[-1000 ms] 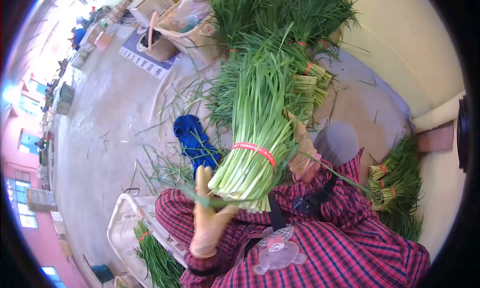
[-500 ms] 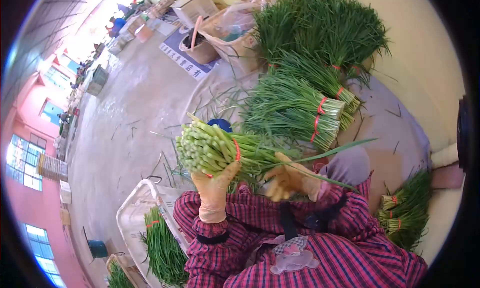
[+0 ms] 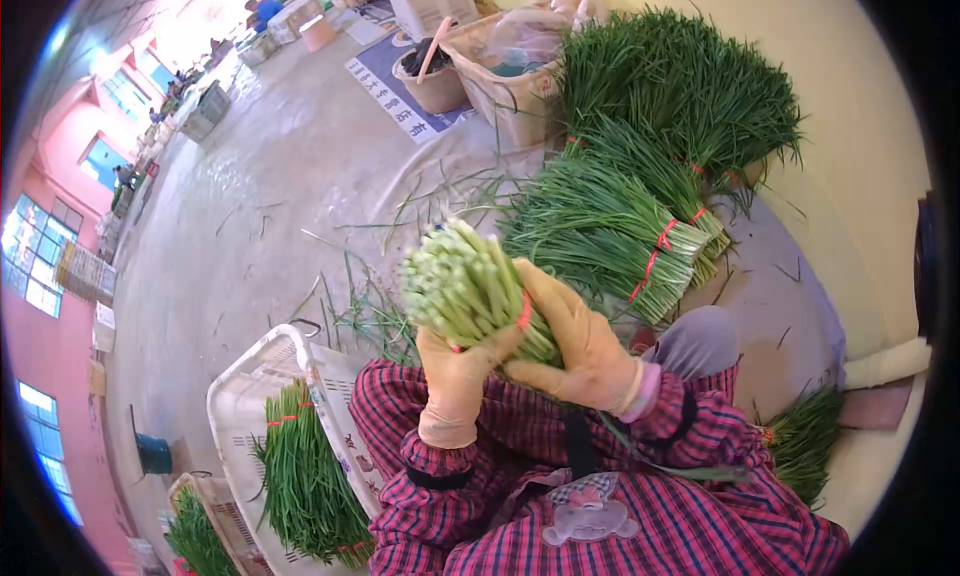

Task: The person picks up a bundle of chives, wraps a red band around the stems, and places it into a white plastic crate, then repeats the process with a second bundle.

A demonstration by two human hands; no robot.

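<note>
A bundle of green stalks (image 3: 465,281) with pale cut ends, tied with a red band, is held up in front of my lap. My left hand (image 3: 455,381), in a pale glove, grips its underside near the band. Around its right side wraps my right hand (image 3: 580,346), gloved too, with the fingers on the stalks. The leafy end is hidden behind my hands and sleeves. Tied green bundles (image 3: 610,226) lie just beyond, at the right, their pale ends facing right.
A white basket (image 3: 225,401) at my left holds banded greens. Taller greens (image 3: 690,91) stand by the wall. At the back are a tub (image 3: 435,88), a lined basket (image 3: 515,106) and a box (image 3: 432,6). Loose leaves (image 3: 370,306) litter the floor. More bundles (image 3: 808,441) lie right.
My right hand has moved from behind the bundle onto its banded part. The bundle has shifted right and turned more upright. The long loose leaf no longer sticks out to the right. The view has shifted.
</note>
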